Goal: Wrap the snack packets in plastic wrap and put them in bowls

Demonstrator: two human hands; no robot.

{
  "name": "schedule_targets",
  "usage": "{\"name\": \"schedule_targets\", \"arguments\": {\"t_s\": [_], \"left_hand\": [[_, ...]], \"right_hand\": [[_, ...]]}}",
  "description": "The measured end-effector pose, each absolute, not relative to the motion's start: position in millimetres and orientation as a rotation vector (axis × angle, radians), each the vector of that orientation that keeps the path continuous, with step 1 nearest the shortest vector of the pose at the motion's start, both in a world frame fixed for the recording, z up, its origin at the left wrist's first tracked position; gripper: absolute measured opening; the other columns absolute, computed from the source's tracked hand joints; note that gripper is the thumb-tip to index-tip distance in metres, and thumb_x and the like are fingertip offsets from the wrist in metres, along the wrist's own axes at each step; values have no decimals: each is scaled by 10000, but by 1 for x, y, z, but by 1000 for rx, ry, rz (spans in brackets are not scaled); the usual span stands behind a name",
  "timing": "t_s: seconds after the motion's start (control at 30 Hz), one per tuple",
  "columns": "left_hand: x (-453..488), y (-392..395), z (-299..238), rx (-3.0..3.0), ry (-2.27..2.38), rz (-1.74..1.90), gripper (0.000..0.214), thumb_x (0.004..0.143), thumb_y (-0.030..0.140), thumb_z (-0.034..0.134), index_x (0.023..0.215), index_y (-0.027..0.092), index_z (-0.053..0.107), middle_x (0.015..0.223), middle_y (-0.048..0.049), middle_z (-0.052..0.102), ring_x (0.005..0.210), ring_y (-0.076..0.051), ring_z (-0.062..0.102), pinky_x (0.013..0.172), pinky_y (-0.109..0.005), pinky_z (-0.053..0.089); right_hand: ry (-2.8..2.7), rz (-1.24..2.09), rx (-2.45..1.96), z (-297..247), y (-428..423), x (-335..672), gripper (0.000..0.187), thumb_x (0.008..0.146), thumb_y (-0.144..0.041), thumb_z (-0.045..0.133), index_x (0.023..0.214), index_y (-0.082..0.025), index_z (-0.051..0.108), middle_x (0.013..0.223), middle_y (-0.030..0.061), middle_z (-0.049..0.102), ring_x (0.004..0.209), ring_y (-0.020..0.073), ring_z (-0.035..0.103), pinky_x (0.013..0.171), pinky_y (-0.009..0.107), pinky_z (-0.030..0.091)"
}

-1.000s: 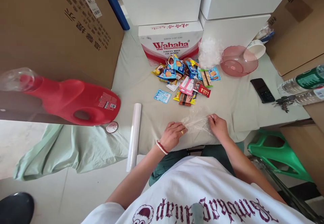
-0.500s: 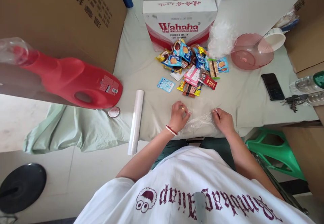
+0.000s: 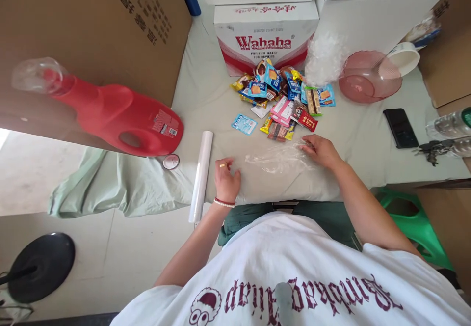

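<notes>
Clear plastic bag (image 3: 277, 158) flat on cloth-covered bench (image 3: 206, 95), its right end under the right hand (image 3: 321, 150) fingers (image 3: 307, 145), together, pinch unclear; left hand (image 3: 226, 182) loosely curled, empty, film roll (image 3: 201, 174) just left of its fingers, snack pile (image 3: 281, 100) just beyond, Wahaha carton (image 3: 265, 36) behind.

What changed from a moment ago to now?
The left hand let go of the clear plastic sheet and slid left, toward the roll of film. The right hand moved away from the body, nearer the snack pile, and lies on the sheet's right end. The sheet now lies spread on the cloth. The red jug, pink bowl and phone stayed put.
</notes>
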State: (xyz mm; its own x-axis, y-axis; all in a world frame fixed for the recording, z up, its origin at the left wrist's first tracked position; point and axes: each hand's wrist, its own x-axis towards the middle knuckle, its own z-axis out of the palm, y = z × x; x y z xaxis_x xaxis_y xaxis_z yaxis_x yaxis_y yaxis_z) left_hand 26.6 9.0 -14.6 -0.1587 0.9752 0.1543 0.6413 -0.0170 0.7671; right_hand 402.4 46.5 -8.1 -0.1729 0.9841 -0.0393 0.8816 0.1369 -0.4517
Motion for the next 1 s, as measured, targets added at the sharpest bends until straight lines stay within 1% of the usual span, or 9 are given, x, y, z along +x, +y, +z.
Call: {"name": "schedule_targets", "arguments": {"t_s": [0.13,0.27,0.37,0.47,0.6,0.73,0.8,0.9,1.0], "left_hand": [[43,16,14,2279,1345,961,323,907,121,499,1154,227,678,1225,-107,692,1244,-255,619,1098,-450,488],[73,44,23,2341,1209,463,440,1014,183,382,1360,252,645,1365,-89,684,1202,-217,685,997,-346,553],[85,60,11,2304,1289,150,447,1024,204,389,1385,245,650,1402,-99,679,1125,-239,726,930,-350,579],[83,61,-2,2278,1353,83,445,986,225,514,1417,235,628,1583,-130,539,1236,-286,690,975,-389,579],[70,48,-8,2211,1451,92,727,865,337,755,1537,228,501,1688,-177,377,1349,-346,621,1031,-433,576],[56,31,-6,2132,1472,150,829,810,339,813,1553,212,468,1689,-189,366,1368,-347,608,1050,-439,581],[47,23,-6,2114,1470,205,766,814,287,791,1521,211,507,1670,-168,409,1355,-326,623,1061,-417,581],[32,13,-4,2133,1498,228,605,843,216,706,1438,232,597,1607,-117,510,1311,-300,657,1057,-399,585],[24,5,7,2173,1573,114,413,890,234,637,1299,244,699,1536,-88,584,1090,-279,746,914,-397,628]], "right_hand": [[-2207,350,-1698,9,56,392,547,995,-474,610,1423,-135,592,1402,197,594,1256,337,535,1089,454,447],[-2173,238,-1703,25,48,365,501,1031,-436,559,1453,-168,592,1466,191,550,1314,365,474,1131,525,395],[-2352,526,-1622,25,31,344,588,1000,-511,616,1508,-221,556,1320,157,665,1210,346,554,1040,494,438],[-2435,739,-1623,15,4,335,633,966,-449,681,1531,-200,542,1095,132,734,1057,308,590,931,428,446],[-2437,653,-1489,-2,-44,347,311,993,-223,561,1230,-247,761,887,88,692,962,262,551,852,393,411],[-2365,555,-1426,-15,-87,371,365,979,-139,501,1102,-292,809,821,69,618,922,237,525,826,386,431],[-2304,574,-1448,-18,-100,384,404,959,-106,487,1115,-294,809,863,77,627,975,247,538,867,410,477],[-2215,643,-1445,-12,-104,405,485,865,-49,497,1147,-307,796,1072,94,671,1212,287,530,1020,504,500],[-2127,650,-1476,11,-90,422,507,777,-30,493,1078,-303,796,1353,75,627,1360,310,483,1112,586,462]]}}
